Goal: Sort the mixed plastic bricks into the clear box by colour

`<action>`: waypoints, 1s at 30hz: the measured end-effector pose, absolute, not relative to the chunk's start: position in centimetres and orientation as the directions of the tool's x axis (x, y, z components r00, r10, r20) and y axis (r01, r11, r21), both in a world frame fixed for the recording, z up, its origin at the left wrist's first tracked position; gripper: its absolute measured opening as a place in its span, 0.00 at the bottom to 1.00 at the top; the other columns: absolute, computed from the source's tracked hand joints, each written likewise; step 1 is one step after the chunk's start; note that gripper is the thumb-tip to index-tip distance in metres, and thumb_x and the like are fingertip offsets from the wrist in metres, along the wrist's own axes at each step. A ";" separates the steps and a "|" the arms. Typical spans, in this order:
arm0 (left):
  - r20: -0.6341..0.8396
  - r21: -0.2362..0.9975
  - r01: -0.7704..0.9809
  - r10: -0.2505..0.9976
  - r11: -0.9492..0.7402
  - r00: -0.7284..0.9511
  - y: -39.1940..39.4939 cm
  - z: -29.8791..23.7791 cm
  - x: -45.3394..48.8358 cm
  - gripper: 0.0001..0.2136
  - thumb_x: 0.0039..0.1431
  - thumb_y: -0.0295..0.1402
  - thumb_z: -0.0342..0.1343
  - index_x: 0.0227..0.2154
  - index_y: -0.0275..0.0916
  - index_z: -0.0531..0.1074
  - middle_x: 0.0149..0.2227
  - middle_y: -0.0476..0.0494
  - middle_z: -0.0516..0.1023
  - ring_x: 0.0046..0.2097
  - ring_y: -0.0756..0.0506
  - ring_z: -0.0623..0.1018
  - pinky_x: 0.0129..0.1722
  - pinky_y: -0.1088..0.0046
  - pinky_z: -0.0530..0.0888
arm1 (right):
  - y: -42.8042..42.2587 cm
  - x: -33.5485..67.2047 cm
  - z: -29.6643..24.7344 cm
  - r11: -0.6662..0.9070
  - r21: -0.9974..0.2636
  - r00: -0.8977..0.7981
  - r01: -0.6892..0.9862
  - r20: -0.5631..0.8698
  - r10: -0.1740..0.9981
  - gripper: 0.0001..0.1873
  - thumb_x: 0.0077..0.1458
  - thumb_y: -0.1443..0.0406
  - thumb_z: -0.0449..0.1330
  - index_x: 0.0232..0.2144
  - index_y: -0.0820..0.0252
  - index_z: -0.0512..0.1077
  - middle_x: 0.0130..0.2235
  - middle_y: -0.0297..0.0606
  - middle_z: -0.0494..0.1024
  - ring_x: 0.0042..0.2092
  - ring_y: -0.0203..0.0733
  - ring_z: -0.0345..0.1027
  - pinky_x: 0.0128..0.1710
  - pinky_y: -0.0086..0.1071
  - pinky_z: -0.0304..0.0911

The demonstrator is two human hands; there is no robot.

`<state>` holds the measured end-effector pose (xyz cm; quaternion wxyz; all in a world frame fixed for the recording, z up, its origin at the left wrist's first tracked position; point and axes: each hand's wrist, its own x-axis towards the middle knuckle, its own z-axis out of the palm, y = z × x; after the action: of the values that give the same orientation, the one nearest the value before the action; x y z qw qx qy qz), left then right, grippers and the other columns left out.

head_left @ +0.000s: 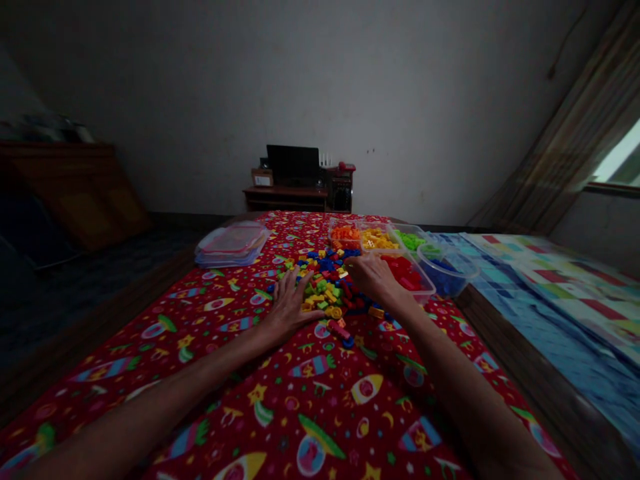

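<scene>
A heap of mixed toy building bricks in yellow, green, blue and red lies on the patterned red tablecloth. My left hand rests at the heap's left side with its fingers spread, touching the nearest pieces. Over the right part of the heap is my right hand, its fingers curled down and closed; what they hold is hidden. Just behind it stands a clear divided box with orange, yellow, green and red bricks in separate compartments. A round clear tub at its right holds blue bricks.
Stacked plastic lids lie at the table's far left. The wooden table edge runs along the right, beside a bed with a blue cover. Against the far wall, a low desk carries a dark monitor.
</scene>
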<state>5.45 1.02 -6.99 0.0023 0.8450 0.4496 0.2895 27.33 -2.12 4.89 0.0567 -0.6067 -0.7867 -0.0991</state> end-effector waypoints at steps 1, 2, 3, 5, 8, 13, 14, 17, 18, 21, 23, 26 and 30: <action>0.506 0.260 0.764 0.758 -0.590 0.413 1.4 -6.8 6.3 0.40 0.50 0.50 0.59 0.63 0.44 0.50 0.66 0.29 0.46 0.66 0.28 0.46 0.59 0.39 0.48 | -2.0 27.4 4.8 0.242 0.082 -0.254 0.967 0.201 0.946 0.18 0.58 0.70 0.44 0.36 0.61 0.75 0.33 0.47 0.77 0.32 0.40 0.69 0.26 0.30 0.47; 0.524 0.255 0.764 0.749 -0.593 0.406 1.6 -6.6 7.1 0.39 0.50 0.50 0.59 0.62 0.44 0.51 0.66 0.29 0.48 0.66 0.29 0.47 0.60 0.39 0.46 | -1.9 27.4 4.7 0.239 0.078 -0.250 0.968 0.196 0.948 0.18 0.58 0.69 0.44 0.37 0.61 0.75 0.34 0.47 0.77 0.32 0.40 0.69 0.27 0.30 0.48; 0.543 0.254 0.755 0.735 -0.604 0.405 1.8 -6.2 7.7 0.38 0.51 0.50 0.59 0.62 0.43 0.52 0.65 0.30 0.50 0.66 0.30 0.49 0.60 0.39 0.44 | -1.8 27.5 4.6 0.235 0.074 -0.245 0.969 0.193 0.950 0.18 0.58 0.69 0.44 0.37 0.61 0.75 0.34 0.47 0.77 0.32 0.40 0.69 0.27 0.30 0.49; 0.582 0.277 0.715 0.704 -0.642 0.407 2.0 -5.2 8.8 0.36 0.52 0.50 0.58 0.61 0.42 0.54 0.64 0.31 0.55 0.65 0.32 0.52 0.61 0.42 0.44 | -1.7 27.6 4.4 0.228 0.067 -0.236 0.971 0.193 0.952 0.18 0.58 0.69 0.45 0.38 0.61 0.75 0.34 0.47 0.77 0.32 0.41 0.69 0.28 0.30 0.50; 0.627 0.401 0.632 0.702 -0.664 0.340 2.4 -2.8 9.2 0.28 0.60 0.47 0.49 0.60 0.39 0.56 0.61 0.34 0.62 0.63 0.38 0.60 0.62 0.52 0.54 | -1.6 27.6 4.2 0.232 0.066 -0.240 0.971 0.192 0.951 0.18 0.59 0.69 0.44 0.38 0.61 0.75 0.34 0.47 0.77 0.33 0.41 0.69 0.28 0.29 0.51; 0.512 0.555 0.614 0.812 -0.561 0.279 5.1 0.5 5.6 0.17 0.58 0.41 0.47 0.42 0.37 0.74 0.46 0.40 0.77 0.48 0.41 0.75 0.52 0.62 0.69 | -1.8 27.3 4.2 0.234 0.078 -0.244 0.969 0.184 0.952 0.19 0.59 0.69 0.44 0.36 0.61 0.75 0.33 0.47 0.77 0.32 0.40 0.69 0.28 0.29 0.50; 0.479 0.579 0.617 0.835 -0.533 0.272 5.7 0.6 4.5 0.17 0.57 0.41 0.48 0.39 0.37 0.76 0.44 0.40 0.79 0.45 0.41 0.76 0.49 0.63 0.71 | -1.8 27.3 4.2 0.232 0.082 -0.243 0.969 0.173 0.954 0.19 0.59 0.70 0.44 0.37 0.61 0.75 0.34 0.47 0.77 0.32 0.40 0.69 0.28 0.29 0.50; 0.367 0.600 0.624 0.866 -0.500 0.340 7.1 -0.1 1.9 0.15 0.50 0.42 0.53 0.33 0.38 0.78 0.37 0.42 0.80 0.41 0.41 0.77 0.44 0.64 0.73 | -1.9 27.0 4.1 0.232 0.096 -0.244 0.968 0.145 0.959 0.18 0.60 0.69 0.44 0.38 0.61 0.75 0.35 0.48 0.77 0.33 0.40 0.70 0.28 0.29 0.50; 0.334 0.593 0.626 0.862 -0.507 0.382 7.3 -0.6 1.4 0.14 0.49 0.42 0.54 0.32 0.39 0.78 0.35 0.43 0.81 0.40 0.41 0.77 0.42 0.65 0.73 | -1.9 26.9 4.1 0.232 0.101 -0.245 0.967 0.140 0.959 0.18 0.60 0.69 0.45 0.38 0.61 0.75 0.35 0.47 0.77 0.33 0.41 0.70 0.28 0.29 0.49; 0.286 0.532 0.648 0.836 -0.545 0.468 7.7 -2.0 1.3 0.13 0.46 0.39 0.55 0.33 0.41 0.79 0.34 0.45 0.80 0.39 0.42 0.77 0.40 0.67 0.73 | -1.9 26.8 3.8 0.239 0.116 -0.255 0.964 0.143 0.956 0.18 0.60 0.69 0.45 0.37 0.61 0.75 0.35 0.47 0.77 0.32 0.41 0.70 0.27 0.29 0.48; 0.314 0.455 0.674 0.813 -0.582 0.490 7.8 -2.7 1.7 0.12 0.46 0.35 0.55 0.34 0.41 0.78 0.36 0.45 0.79 0.40 0.42 0.76 0.42 0.67 0.73 | -1.9 26.8 3.7 0.247 0.127 -0.265 0.961 0.146 0.953 0.18 0.60 0.68 0.44 0.37 0.61 0.75 0.35 0.46 0.78 0.32 0.40 0.70 0.26 0.29 0.47; 0.379 0.344 0.678 0.757 -0.649 0.533 7.8 -3.0 2.2 0.11 0.46 0.32 0.55 0.34 0.40 0.77 0.37 0.42 0.77 0.42 0.41 0.74 0.46 0.64 0.71 | -1.9 26.8 3.5 0.255 0.138 -0.274 0.957 0.143 0.951 0.18 0.61 0.68 0.44 0.37 0.60 0.74 0.34 0.45 0.78 0.32 0.40 0.69 0.25 0.29 0.46; 0.429 0.339 0.702 0.767 -0.626 0.477 7.6 -1.7 1.7 0.10 0.45 0.34 0.56 0.32 0.39 0.75 0.38 0.41 0.76 0.43 0.40 0.74 0.48 0.61 0.70 | -1.9 26.7 3.5 0.254 0.151 -0.273 0.955 0.122 0.954 0.19 0.61 0.68 0.43 0.39 0.60 0.74 0.35 0.46 0.77 0.32 0.40 0.69 0.26 0.29 0.47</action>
<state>1.72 7.56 -1.66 0.0580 0.8575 0.4282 0.2793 26.69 -1.86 3.51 0.0027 -0.6031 -0.7918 -0.0972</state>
